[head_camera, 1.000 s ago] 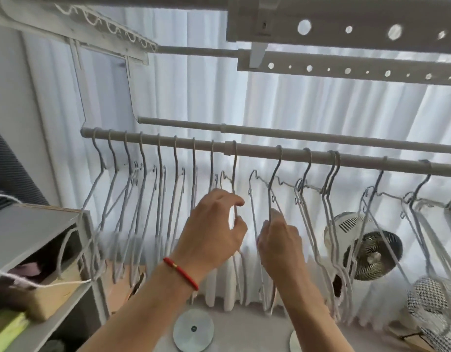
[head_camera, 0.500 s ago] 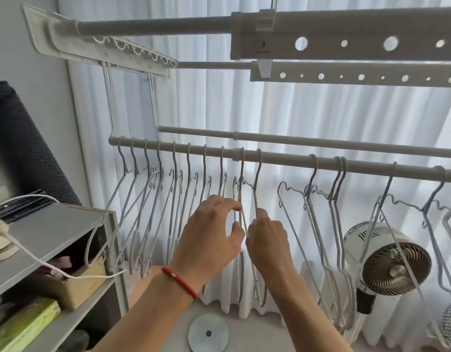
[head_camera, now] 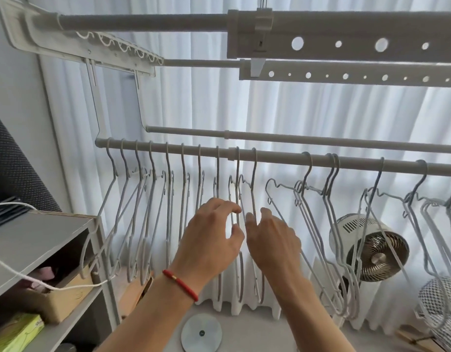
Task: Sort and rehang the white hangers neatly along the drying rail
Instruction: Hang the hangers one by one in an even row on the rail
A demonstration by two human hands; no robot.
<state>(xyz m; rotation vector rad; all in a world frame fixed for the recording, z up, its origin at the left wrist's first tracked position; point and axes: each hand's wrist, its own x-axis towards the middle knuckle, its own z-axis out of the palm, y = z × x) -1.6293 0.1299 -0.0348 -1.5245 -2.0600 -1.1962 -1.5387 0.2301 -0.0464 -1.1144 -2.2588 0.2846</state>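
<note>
Both hands reach among white hangers (head_camera: 253,189) on the drying rail (head_camera: 270,156): left hand (head_camera: 211,243) curled loosely around one wire, right hand (head_camera: 272,237) relaxed, fingers spread beside another; no readable writing

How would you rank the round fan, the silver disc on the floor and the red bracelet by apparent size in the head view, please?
1. Round fan, clearly largest.
2. Silver disc.
3. Red bracelet, smallest, though it is nearest the camera, on the left hand wrist.
</note>
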